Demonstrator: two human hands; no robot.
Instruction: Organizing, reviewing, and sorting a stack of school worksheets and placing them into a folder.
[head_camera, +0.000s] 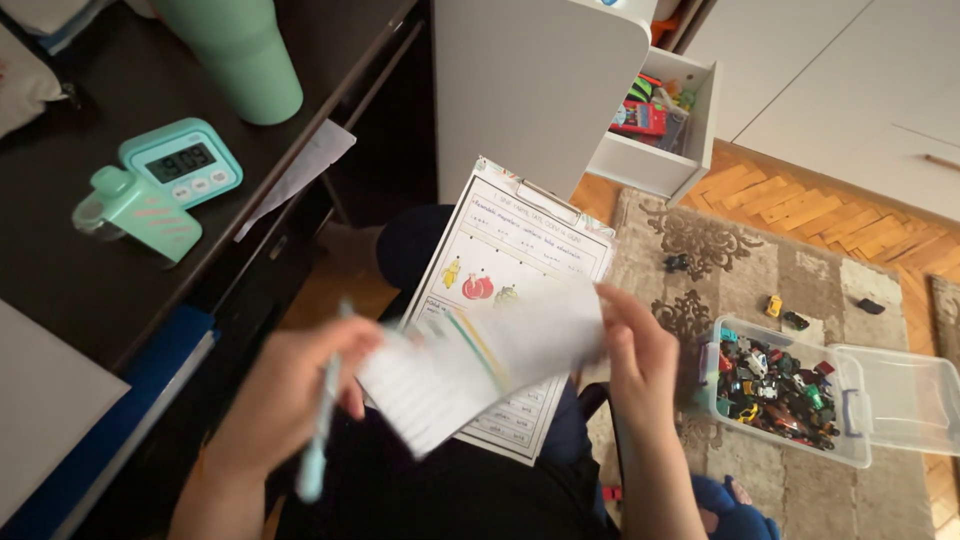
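Paper sheet (480, 365), blurred, is held above a clipboard worksheet (510, 260) on the lap, beside the desk (90, 280) edge. Right hand (640, 355) has its grip pinching the sheet's right edge. Left hand (290, 390) has its grip curled around a pale pen (322, 425) and touches the sheet's left edge.

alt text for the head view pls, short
Seen from above, a person's right hand lifts a blurred sheet of paper off a clipboard worksheet on their lap, while the left hand grips a light blue pen. A dark desk at left carries a mint digital timer; a clear bin of toy cars sits on the rug.
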